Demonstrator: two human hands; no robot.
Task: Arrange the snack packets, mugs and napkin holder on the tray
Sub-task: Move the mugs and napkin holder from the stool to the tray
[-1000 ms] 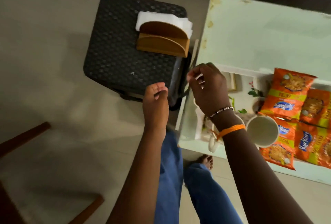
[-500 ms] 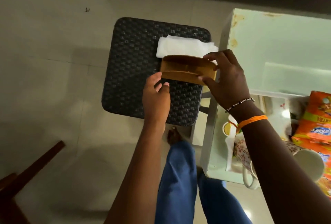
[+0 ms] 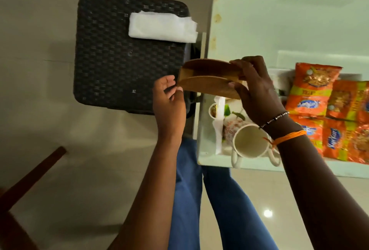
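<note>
Over on the left, the white napkins (image 3: pixel 162 28) are lying flat on the dark woven stool (image 3: pixel 111 66), well apart from their holder, so we are carrying the holder empty, probably because a loose stack would slide out on the way. Our left hand (image 3: pixel 169 102) is hovering at the near end of the wooden napkin holder (image 3: pixel 207 79), fingers loosely curled and gripping nothing; whether the fingertips are touching the wood we cannot tell, but it looks placed to steady that end. Our right hand (image 3: pixel 257 92) is gripping the holder's far end, thumb on the near arched wall and fingers over the far one, keeping it off any surface above the pale tabletop (image 3: pixel 279 20) edge. Just below it the white tray (image 3: pixel 218 142) is holding the mugs (image 3: pixel 249 144) at its left end, and the orange snack packets (image 3: pixel 327 114) are lying side by side to the right. We are judging that the holder is being brought in last, towards the space beside the mugs
</note>
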